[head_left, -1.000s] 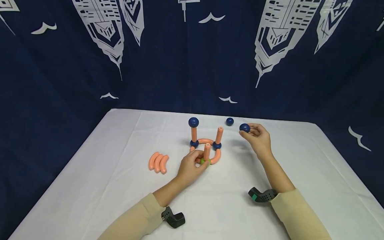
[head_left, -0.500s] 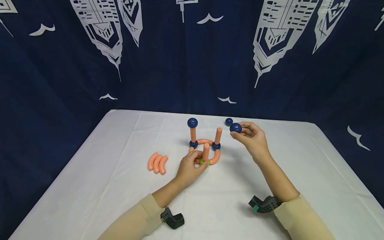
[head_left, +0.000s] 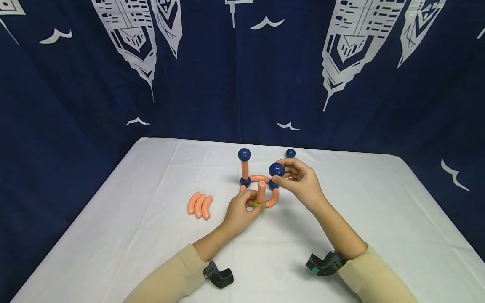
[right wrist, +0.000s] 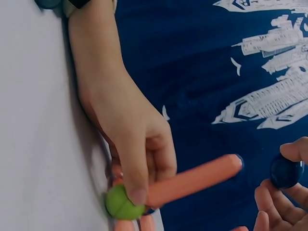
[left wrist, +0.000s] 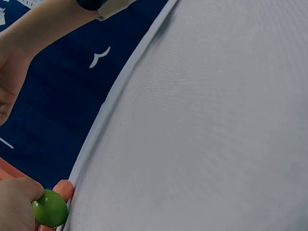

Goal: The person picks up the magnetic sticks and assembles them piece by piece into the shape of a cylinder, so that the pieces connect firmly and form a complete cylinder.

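My left hand (head_left: 240,212) pinches a green ball (right wrist: 122,202) at the near corner of a frame of orange rods and balls. From that ball rises a straight orange rod (head_left: 261,192). My right hand (head_left: 303,185) holds a blue ball (head_left: 277,169) between thumb and fingers, above the right rear blue ball (head_left: 273,184) of the frame. The rod on that corner is hidden behind the held ball in the head view, so I cannot tell whether they touch. At the left rear, another upright rod (head_left: 245,169) carries a blue ball (head_left: 244,154) on top.
Several curved orange rods (head_left: 200,205) lie together left of the frame. A loose blue ball (head_left: 290,153) sits near the far edge of the white-covered table (head_left: 159,176). Behind the table hangs a dark blue printed cloth (head_left: 235,84).
My right hand has carried its blue ball leftward and slightly nearer, from beside the loose ball to over the right rear corner. The left hand has kept its place on the green ball.
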Tool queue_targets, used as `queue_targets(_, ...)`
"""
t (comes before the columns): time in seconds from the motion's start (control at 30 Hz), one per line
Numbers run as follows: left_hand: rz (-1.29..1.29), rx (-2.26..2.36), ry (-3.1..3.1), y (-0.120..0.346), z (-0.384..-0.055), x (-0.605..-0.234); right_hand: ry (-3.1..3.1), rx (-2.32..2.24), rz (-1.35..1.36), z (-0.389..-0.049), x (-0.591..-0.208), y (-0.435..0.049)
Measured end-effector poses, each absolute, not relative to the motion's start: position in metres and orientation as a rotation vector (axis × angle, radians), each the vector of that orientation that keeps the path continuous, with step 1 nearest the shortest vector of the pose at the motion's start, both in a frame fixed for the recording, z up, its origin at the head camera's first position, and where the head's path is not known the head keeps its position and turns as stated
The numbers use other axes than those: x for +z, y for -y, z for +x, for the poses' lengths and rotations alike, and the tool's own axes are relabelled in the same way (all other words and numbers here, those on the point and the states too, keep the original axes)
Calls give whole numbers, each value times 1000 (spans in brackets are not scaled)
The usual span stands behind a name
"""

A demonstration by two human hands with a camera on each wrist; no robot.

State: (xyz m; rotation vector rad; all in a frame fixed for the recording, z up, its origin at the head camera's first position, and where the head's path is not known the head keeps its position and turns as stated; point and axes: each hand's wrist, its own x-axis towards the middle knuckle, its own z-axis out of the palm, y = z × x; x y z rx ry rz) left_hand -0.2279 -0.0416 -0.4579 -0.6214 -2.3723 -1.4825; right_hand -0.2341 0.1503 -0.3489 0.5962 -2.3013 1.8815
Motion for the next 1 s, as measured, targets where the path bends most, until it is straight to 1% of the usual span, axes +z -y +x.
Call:
queue_targets(0.37, -666, -1427, 2350, 42, -230, -460, 2308, 1814, 730, -232, -361, -133)
queue_targets(0.67, -673, -1416, 2341, 41, -229, -461, 2333, 1759, 743, -231, -370, -129)
queue_targets(0.9, -667, -1416, 2357, 42, -228, -459, 2305, 1805, 822, -235, -377, -141)
queue_targets(1.0, -655, -1423, 2354, 41, -227, -459, 2299, 1912, 760, -242, -386, -152)
